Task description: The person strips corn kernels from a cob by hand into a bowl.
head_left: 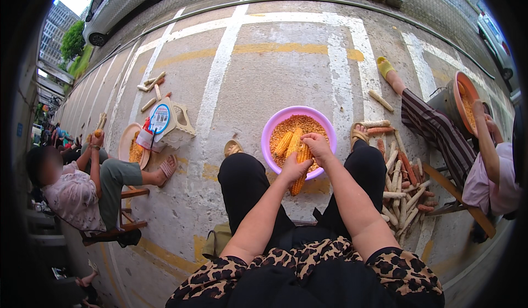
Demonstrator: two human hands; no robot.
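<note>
A pink-purple basin (pixel 266 126) full of loose yellow corn kernels (pixel 294 124) stands between my knees. My left hand (pixel 294 169) is wrapped round an ear of corn (pixel 298 186), tilted over the basin's near rim. Fingers of my right hand (pixel 318 146) are bent and pressed on the upper part of that same ear. More yellow ears (pixel 284 142) lie on the kernels just beyond my hands. Where my fingertips meet the ear is partly hidden.
Stripped cobs (pixel 404 190) are heaped right of my leg. At the left, a seated person (pixel 77 192) works by a shallow basin (pixel 127 143) and a beige plastic stool (pixel 175 124). Another person (pixel 489 170) sits at the right with an orange basin (pixel 461 107). Parked cars stand behind a fence.
</note>
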